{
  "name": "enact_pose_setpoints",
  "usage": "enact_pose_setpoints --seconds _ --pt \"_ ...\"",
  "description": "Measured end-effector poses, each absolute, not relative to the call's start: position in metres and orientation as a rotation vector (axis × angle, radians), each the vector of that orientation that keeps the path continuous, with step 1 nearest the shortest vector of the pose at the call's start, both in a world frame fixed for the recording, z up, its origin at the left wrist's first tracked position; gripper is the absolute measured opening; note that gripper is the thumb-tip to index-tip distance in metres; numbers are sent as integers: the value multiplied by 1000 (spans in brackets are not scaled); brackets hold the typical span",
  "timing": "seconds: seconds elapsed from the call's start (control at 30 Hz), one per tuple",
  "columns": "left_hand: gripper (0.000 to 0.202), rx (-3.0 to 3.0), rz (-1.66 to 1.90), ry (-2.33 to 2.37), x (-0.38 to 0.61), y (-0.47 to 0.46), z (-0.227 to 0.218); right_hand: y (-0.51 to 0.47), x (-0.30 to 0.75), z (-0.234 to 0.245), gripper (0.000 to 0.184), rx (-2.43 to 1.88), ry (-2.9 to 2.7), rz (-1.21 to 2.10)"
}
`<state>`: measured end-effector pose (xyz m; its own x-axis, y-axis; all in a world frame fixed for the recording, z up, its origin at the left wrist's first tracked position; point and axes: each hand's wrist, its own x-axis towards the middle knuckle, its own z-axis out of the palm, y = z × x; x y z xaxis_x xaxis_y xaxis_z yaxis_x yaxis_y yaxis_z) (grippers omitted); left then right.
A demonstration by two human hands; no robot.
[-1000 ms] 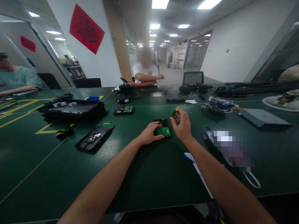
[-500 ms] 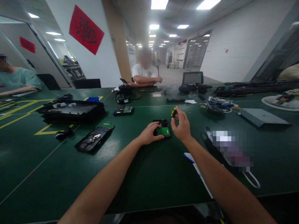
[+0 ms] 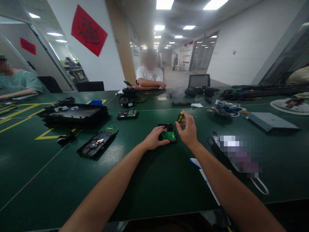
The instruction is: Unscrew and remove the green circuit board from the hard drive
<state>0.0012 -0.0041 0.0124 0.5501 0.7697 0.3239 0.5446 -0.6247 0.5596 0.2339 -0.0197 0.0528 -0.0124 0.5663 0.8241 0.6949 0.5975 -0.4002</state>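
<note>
A small hard drive (image 3: 168, 133) with a green circuit board facing up lies on the dark green table (image 3: 149, 180). My left hand (image 3: 154, 138) rests on its left side, fingers curled over the edge and holding it down. My right hand (image 3: 187, 129) hovers just right of the drive. Its fingertips pinch the black and yellow handle of a small screwdriver (image 3: 180, 117), held above the drive's far right corner.
Another opened drive (image 3: 96, 143) and a loose green board (image 3: 111, 130) lie to the left, with a black tray (image 3: 72, 113) behind them. A third drive (image 3: 127, 113), cables (image 3: 225, 108) and a grey box (image 3: 270, 121) lie farther back. Two people sit at the table's far sides.
My right hand has shifted its fingers slightly on the screwdriver handle, staying over the drive's far right corner. My left hand has not moved.
</note>
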Motion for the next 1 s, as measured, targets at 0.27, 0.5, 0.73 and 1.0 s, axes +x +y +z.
enact_pose_setpoints --seconds 0.27,0.5,0.73,1.0 --pt "64 2392 792 1075 2 -5 13 -20 233 53 67 -1052 -1686 -123" --pt "64 2399 782 1077 1 -7 15 -20 233 53 64 -1049 -1671 -138" --pt "65 2407 788 1067 1 -6 14 -20 233 53 62 -1051 -1670 -106" --pt "63 2396 782 1074 1 -5 14 -19 233 51 64 -1038 -1688 -94"
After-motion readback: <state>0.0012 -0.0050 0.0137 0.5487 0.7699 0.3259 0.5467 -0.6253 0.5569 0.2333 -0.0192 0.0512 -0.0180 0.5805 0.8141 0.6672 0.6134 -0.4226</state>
